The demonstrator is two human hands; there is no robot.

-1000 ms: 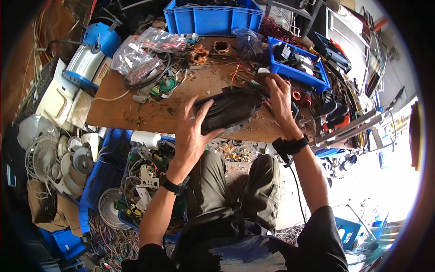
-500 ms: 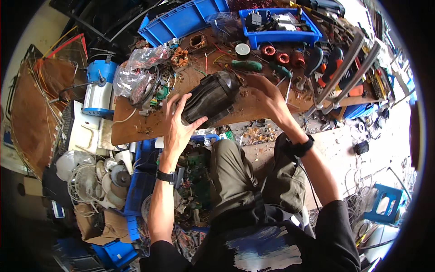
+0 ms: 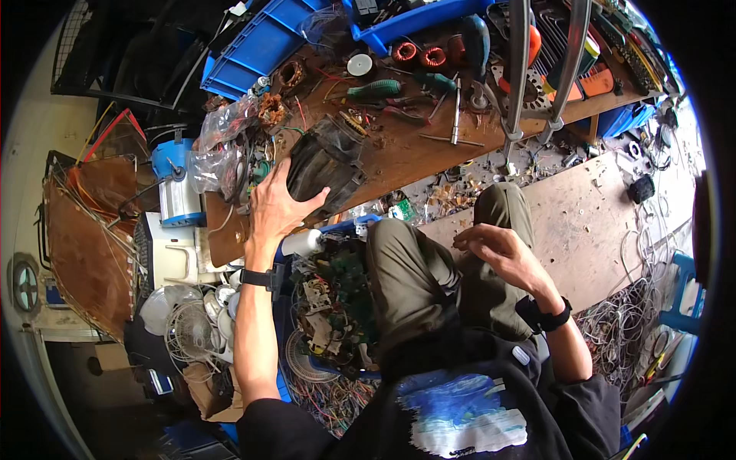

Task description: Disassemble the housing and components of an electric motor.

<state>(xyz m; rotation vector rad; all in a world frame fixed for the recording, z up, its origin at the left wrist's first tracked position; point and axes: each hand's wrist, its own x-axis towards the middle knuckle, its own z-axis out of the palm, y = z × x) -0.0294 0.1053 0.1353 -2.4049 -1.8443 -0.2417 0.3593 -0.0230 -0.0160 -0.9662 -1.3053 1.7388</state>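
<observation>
My left hand (image 3: 277, 203) grips the lower left side of a dark ribbed housing (image 3: 326, 165), like a motor casing, thumb and fingers spread around it. The housing lies tilted at the bench's front edge, and a brass-coloured toothed ring (image 3: 354, 124) shows at its upper end. My right hand (image 3: 502, 257) hovers over my right knee, away from the housing. Its fingers are loosely bent and apart, with nothing visible in them. Beyond the housing lie a green-handled screwdriver (image 3: 374, 88), red-handled pliers (image 3: 408, 112) and a metal T-handle tool (image 3: 456, 115).
Copper coils (image 3: 271, 110) and plastic bags (image 3: 215, 165) crowd the bench's left. Metal bars (image 3: 515, 77) rise at the right. A bin of circuit boards (image 3: 337, 284) stands by my left leg; a wooden board (image 3: 571, 207) and tangled cables (image 3: 621, 322) lie to the right.
My right hand has drawn back from beside the housing's upper end to above my right knee. The housing has turned slightly in my left hand, and the toothed ring shows. The view has shifted right.
</observation>
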